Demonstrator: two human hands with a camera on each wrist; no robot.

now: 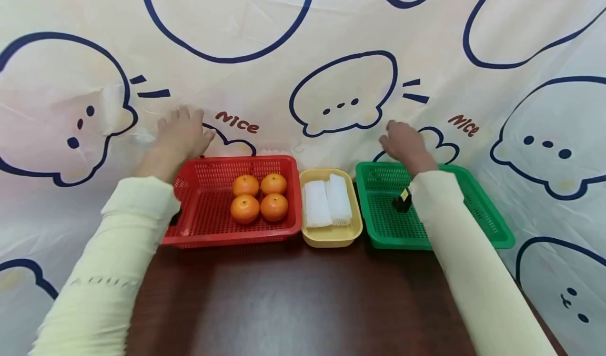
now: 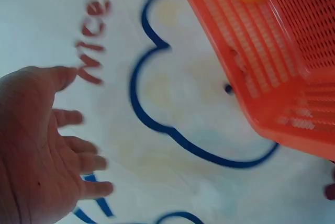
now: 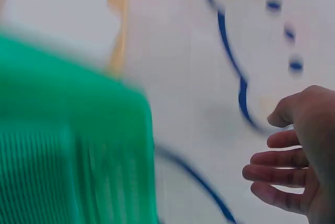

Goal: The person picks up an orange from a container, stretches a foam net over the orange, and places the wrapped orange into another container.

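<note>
My left hand (image 1: 181,135) hovers above the back left of a red basket (image 1: 232,237), its fingers loosely spread with nothing in them. Several oranges (image 1: 244,209) sit together in that basket's right part. Over the back of a green basket (image 1: 487,214) is my right hand (image 1: 404,143), also holding nothing; the right wrist view shows its relaxed fingers (image 3: 277,174). A small dark object with a yellow patch, on or near the right wrist, shows above the green basket. Between the two baskets stands a yellow tray (image 1: 331,237) with two white folded cloth-like bundles (image 1: 317,203) in it.
The baskets and tray stand side by side on a dark brown table (image 1: 303,298), against its back. Behind them hangs a white sheet (image 1: 265,93) with blue cartoon outlines, which also covers the sides.
</note>
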